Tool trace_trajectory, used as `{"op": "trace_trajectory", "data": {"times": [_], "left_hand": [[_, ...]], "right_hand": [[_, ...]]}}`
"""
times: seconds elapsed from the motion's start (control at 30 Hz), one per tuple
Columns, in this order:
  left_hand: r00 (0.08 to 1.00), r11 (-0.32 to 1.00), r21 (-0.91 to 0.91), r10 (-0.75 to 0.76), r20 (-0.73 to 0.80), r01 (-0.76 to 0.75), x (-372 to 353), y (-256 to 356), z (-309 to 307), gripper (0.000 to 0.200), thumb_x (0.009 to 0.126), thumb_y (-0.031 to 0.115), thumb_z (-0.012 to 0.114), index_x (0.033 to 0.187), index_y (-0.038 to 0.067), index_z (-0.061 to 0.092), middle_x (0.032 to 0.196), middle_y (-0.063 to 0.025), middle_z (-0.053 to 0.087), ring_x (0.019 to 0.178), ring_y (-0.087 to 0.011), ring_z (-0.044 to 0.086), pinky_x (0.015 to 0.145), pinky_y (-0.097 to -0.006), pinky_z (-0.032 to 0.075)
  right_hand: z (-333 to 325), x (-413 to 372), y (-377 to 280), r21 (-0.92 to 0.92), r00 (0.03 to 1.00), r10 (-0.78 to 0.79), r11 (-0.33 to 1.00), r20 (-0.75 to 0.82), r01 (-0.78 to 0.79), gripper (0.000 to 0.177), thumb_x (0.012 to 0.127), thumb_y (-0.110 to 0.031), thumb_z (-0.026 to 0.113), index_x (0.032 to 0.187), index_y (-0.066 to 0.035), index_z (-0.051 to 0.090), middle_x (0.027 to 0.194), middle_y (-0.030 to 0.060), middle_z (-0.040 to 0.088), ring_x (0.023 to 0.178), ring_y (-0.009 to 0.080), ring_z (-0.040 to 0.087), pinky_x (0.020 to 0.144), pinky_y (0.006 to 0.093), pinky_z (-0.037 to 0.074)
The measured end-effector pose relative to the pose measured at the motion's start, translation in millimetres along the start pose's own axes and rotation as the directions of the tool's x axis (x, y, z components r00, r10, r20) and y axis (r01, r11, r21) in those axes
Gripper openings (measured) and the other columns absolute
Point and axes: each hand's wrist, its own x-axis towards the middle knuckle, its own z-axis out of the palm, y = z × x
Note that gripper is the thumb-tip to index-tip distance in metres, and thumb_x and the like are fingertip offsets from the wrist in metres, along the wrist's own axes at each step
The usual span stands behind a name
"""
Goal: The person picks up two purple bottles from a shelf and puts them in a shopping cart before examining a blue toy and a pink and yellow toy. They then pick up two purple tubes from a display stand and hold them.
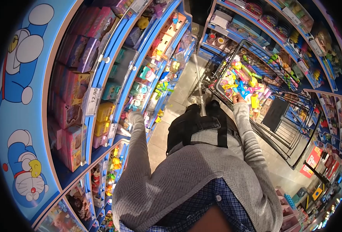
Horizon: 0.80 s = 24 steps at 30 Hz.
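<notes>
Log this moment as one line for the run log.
Left hand beside stocked shelf | right hand at cart's edge | colourful goods inside cart | both grips unclear

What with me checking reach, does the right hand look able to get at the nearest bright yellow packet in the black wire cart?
Probably yes: the right hand is at the cart, the yellow packet lies exposed just beside it, and nothing visible blocks the way.

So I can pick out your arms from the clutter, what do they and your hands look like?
The left sleeve and right sleeve are long, grey, ribbed knit. The right hand shows no glove; the left hand is too blurred for detail.
</notes>
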Motion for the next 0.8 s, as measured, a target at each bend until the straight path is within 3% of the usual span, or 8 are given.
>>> {"op": "trace_trajectory", "data": {"times": [0.1, 0.17, 0.33, 0.43, 0.5, 0.67, 0.73, 0.8], "left_hand": [[0.992, 0.99, -0.062, 0.121, -0.038, -0.123, 13, -5, -13, 0.037, 0.07, 0.018, 0.061, 0.102, 0.011, 0.044, 0.09, -0.0102, 0.051, 0.081, -0.0251, 0.049, 0.067, -0.0399, 0.042], [0.997, 0.632, 0.772, 0.077, 0.014, -0.059, -88, 31, 71, 0.025, 0.078, 0.014, 0.038, 0.103, 0.009, 0.04, 0.09, -0.0129, 0.051, 0.071, -0.0272, 0.049, 0.057, -0.0435, 0.043], [1.0, 0.742, 0.67, 0.016, -0.001, -0.012, -24, 14, 33, 0.027, 0.071, 0.019, 0.058, 0.091, 0.006, 0.047, 0.09, -0.013, 0.049, 0.075, -0.0253, 0.05, 0.062, -0.0362, 0.042], [0.907, 0.05, 0.919, 0.192, 0.376, -0.391, -12, 10, 11, 0.037, 0.069, 0.023, 0.061, 0.096, 0.004, 0.045, 0.101, -0.0163, 0.046, 0.089, -0.0288, 0.048, 0.071, -0.0368, 0.042], [0.915, -0.777, 0.627, 0.209, 0.347, -0.06, -143, 32, 104, 0.051, 0.069, 0.025, 0.061, 0.11, 0.004, 0.038, 0.108, -0.0187, 0.041, 0.099, -0.0317, 0.044, 0.082, -0.0359, 0.04], [0.887, -0.367, 0.93, 0.441, 0.14, 0.035, -117, -18, 102, 0.064, 0.072, 0.025, 0.06, 0.124, 0.007, 0.027, 0.103, -0.0163, 0.046, 0.096, -0.0275, 0.047, 0.081, -0.0335, 0.04], [0.828, -0.897, 0.145, -0.31, 0.468, -0.417, -72, -47, 92, 0.03, 0.072, 0.016, 0.054, 0.099, 0.005, 0.045, 0.086, -0.0112, 0.053, 0.074, -0.024, 0.055, 0.058, -0.0367, 0.044], [0.725, -0.757, 0.337, -0.251, 0.641, -0.56, -124, -76, 116, 0.027, 0.074, 0.017, 0.053, 0.098, 0.006, 0.047, 0.084, -0.0116, 0.051, 0.075, -0.0237, 0.052, 0.061, -0.0354, 0.042]], "right_hand": [[6, 3, 7, -0.019, 1.0, 0.004, 1.0, 0.022, -0.003, 0.033, 0.076, -0.035, 0.045, 0.093, -0.01, 0.057, 0.074, 0.0192, 0.058, 0.072, 0.0342, 0.056, 0.065, 0.0409, 0.044], [19, 11, 23, -0.016, 0.997, -0.039, 0.999, 0.061, 0.04, 0.035, 0.076, -0.037, 0.044, 0.096, -0.01, 0.056, 0.077, 0.0202, 0.058, 0.074, 0.0364, 0.055, 0.067, 0.0419, 0.043], [17, 8, 25, 0.022, 0.974, -0.152, 0.988, 0.17, 0.151, 0.026, 0.078, -0.03, 0.04, 0.087, -0.011, 0.056, 0.084, 0.0153, 0.057, 0.08, 0.031, 0.054, 0.07, 0.0386, 0.043], [12, 7, 29, 0.071, 0.958, -0.127, 0.991, 0.256, 0.112, 0.03, 0.079, -0.033, 0.039, 0.09, -0.011, 0.057, 0.087, 0.0154, 0.057, 0.084, 0.031, 0.053, 0.074, 0.0369, 0.042], [8, 2, 30, -0.138, 0.871, -0.436, 0.871, 0.226, 0.472, 0.022, 0.077, -0.018, 0.04, 0.093, -0.011, 0.053, 0.093, 0.0137, 0.055, 0.084, 0.0305, 0.053, 0.073, 0.0373, 0.043], [4, 5, 28, 0.046, 0.889, -0.364, 0.93, 0.278, 0.366, 0.027, 0.08, -0.024, 0.039, 0.098, -0.009, 0.054, 0.096, 0.0162, 0.054, 0.089, 0.0319, 0.052, 0.076, 0.038, 0.042], [-25, 0, 8, 0.092, 0.87, -0.302, 0.953, 0.389, 0.29, 0.036, 0.083, -0.032, 0.034, 0.104, -0.008, 0.052, 0.1, 0.0168, 0.054, 0.095, 0.0323, 0.05, 0.08, 0.0385, 0.04], [-25, 8, 5, 0.015, 0.847, -0.191, 0.977, 0.495, 0.211, 0.037, 0.083, -0.033, 0.034, 0.101, -0.007, 0.053, 0.098, 0.0173, 0.055, 0.093, 0.032, 0.051, 0.08, 0.0381, 0.04]]}}
